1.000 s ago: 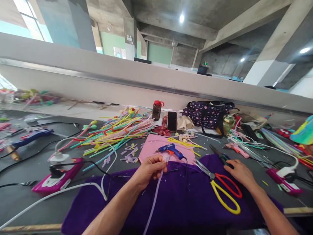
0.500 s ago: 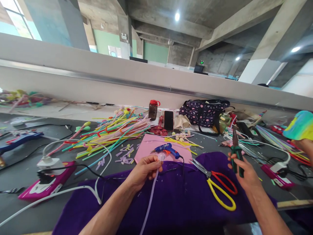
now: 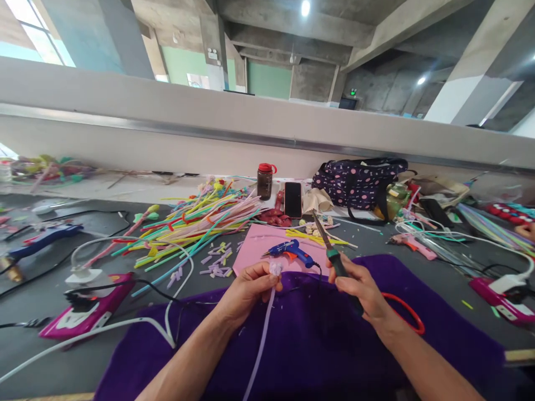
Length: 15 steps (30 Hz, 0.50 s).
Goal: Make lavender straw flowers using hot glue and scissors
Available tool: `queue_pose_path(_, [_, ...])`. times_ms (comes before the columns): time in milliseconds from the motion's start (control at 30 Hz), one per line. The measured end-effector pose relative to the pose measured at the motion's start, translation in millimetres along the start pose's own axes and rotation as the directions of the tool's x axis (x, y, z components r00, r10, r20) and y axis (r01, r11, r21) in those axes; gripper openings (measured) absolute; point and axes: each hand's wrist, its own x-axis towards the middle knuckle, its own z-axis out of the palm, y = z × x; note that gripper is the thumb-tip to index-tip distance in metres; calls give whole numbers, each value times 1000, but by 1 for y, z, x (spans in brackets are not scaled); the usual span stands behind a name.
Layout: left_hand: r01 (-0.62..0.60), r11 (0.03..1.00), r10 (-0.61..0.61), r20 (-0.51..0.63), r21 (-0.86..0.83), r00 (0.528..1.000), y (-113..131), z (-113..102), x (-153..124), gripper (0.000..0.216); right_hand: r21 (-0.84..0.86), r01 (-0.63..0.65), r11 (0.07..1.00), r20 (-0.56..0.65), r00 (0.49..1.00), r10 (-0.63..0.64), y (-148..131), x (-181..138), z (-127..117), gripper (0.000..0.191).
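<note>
My left hand (image 3: 249,287) is closed, pinching a pale purple flower-like piece (image 3: 275,268) just below its bunched head. Its long thin stem (image 3: 262,342) hangs down over the purple cloth (image 3: 309,340). My right hand (image 3: 363,287) is wrapped round long-nosed pliers (image 3: 336,260) with dark green handles. Their jaws point up and away to the left, apart from the flower piece; whether they are parted I cannot tell. Behind that hand, the scissors show only a red handle loop (image 3: 407,312). A blue glue gun (image 3: 292,252) lies on pink paper (image 3: 254,245) just beyond my hands.
Colourful straws (image 3: 196,223) and short purple cut pieces (image 3: 217,262) lie to the left. Power strips (image 3: 94,317) with cables sit on both sides. At the back stand a brown bottle (image 3: 264,184), a phone (image 3: 293,199) and a patterned bag (image 3: 359,186). A pink glue gun (image 3: 413,245) lies right.
My right hand has moved left with the pliers, close to my left hand, and now covers most of the scissors. The view has turned slightly right. My left hand keeps its pinch.
</note>
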Motion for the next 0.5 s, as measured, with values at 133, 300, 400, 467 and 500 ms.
queue_pose_path(133, [3, 1000, -3, 21, 4, 1000, -5, -1, 2, 16, 228, -159, 961, -93, 979, 184, 29, -7, 6, 12])
queue_pose_path(300, [60, 998, -61, 72, 15, 996, -9, 1, 2, 14, 151, -303, 941, -54, 948, 314, 50, -35, -27, 14])
queue_pose_path(400, [60, 998, -61, 75, 12, 995, -9, 2, 2, 13, 70, -323, 944, -49, 944, 327, 54, -44, -44, 15])
queue_pose_path(467, [63, 998, -64, 63, 12, 996, -10, 2, 3, 14, 5, -292, 956, -50, 955, 292, 57, -42, -51, 16])
queue_pose_path(500, [66, 998, -67, 56, 11, 996, -10, 1, 3, 14, -45, -259, 965, -45, 965, 257, 59, -40, -55, 16])
